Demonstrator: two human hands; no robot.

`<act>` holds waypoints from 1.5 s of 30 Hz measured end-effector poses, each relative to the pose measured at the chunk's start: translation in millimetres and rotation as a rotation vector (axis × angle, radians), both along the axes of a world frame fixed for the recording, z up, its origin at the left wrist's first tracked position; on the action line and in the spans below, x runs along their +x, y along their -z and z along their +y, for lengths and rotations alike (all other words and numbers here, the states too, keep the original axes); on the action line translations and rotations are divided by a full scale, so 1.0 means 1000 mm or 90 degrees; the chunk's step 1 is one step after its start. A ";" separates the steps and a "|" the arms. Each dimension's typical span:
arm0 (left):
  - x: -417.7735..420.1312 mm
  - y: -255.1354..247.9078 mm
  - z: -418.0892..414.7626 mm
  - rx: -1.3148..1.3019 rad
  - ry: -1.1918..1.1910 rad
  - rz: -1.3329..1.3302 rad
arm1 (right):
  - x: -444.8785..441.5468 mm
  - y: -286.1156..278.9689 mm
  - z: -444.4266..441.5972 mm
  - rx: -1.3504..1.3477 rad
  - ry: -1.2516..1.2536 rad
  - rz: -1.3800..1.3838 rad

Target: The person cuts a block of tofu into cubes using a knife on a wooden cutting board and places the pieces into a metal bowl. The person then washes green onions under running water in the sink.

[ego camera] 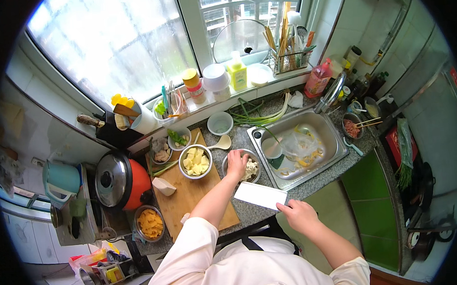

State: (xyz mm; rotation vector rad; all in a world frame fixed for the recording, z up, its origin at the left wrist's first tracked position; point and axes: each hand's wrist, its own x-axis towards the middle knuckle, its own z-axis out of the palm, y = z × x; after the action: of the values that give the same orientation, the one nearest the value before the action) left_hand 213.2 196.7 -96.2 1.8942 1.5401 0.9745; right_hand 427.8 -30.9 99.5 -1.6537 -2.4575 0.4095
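My left hand [237, 163] reaches into a metal bowl [259, 176] that holds pale diced pieces [250, 170]; its fingertips are hidden, so I cannot tell whether they grip anything. In my right hand [299, 213] is a cleaver with a broad, bright blade [260, 195], held just in front of that bowl. Left of the bowl lies a wooden cutting board [194, 195]. On it stand a bowl of pale yellow chunks [195, 162] and a pale, angular block of food [164, 186]. A bowl of orange slices [150, 223] sits by the board's near left corner.
The steel sink [306, 166] on the right holds peelings and a plastic bag. Behind are green onions [269, 117], a ladle [223, 142] and a plastic bowl [220, 123]. An orange-red cooker [136, 184] stands left. A bowl of raw meat with chopsticks [351, 127] is beyond the sink.
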 end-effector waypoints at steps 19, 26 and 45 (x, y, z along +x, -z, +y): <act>-0.270 -0.047 -0.254 -0.047 -0.121 0.069 | -0.197 0.069 -0.038 -0.325 -0.077 0.298; -0.258 -0.019 -0.274 -0.078 -0.114 0.133 | -0.234 0.066 -0.055 -0.340 -0.089 0.217; -0.265 -0.023 -0.271 -0.077 -0.070 0.054 | -0.252 0.076 -0.068 -0.325 -0.038 0.198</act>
State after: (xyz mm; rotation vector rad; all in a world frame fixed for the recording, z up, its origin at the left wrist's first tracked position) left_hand -51.6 -74.0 -73.4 1.8036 1.7286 0.8365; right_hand 176.0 -98.5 23.7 -1.5193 -2.2866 1.2848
